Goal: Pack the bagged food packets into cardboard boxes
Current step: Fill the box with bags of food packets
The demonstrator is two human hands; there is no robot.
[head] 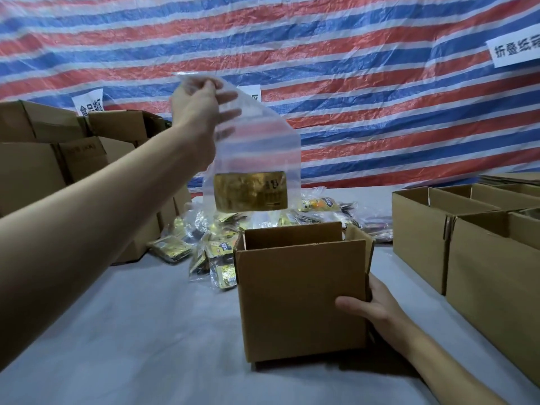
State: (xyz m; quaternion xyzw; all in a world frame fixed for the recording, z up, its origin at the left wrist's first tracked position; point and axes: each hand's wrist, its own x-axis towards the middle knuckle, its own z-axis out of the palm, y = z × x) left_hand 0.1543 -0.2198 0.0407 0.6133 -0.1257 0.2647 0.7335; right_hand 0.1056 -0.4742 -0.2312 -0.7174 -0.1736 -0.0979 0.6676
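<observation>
Nearest, at five o'clock in the view, the right hand [377, 311] grips the lower right corner of the open cardboard box [301, 296]. Its thumb lies flat across the front face, and its fingers wrap round the right side, mostly hidden. The box stands upright on the grey table [131, 331] just below centre, flaps raised, and its inside cannot be seen.

The left forearm reaches in from eight o'clock up to the left hand [198, 106] at eleven o'clock. Thumb and forefinger pinch the top edge of a clear plastic bag [257, 147]. The other fingers are spread apart behind the film and show through it. The bag hangs in the air directly above the box, not touching it, with a gold packet [251, 191] resting at its bottom.

Behind the box, from nine to twelve o'clock of it, a pile of bagged packets [210, 244] lies on the table. At three o'clock stand more open boxes [482, 244] close together, and at nine o'clock stacked boxes [43, 159]. Farthest back hangs a red, white and blue striped tarpaulin [380, 83] bearing paper signs [514, 51].
</observation>
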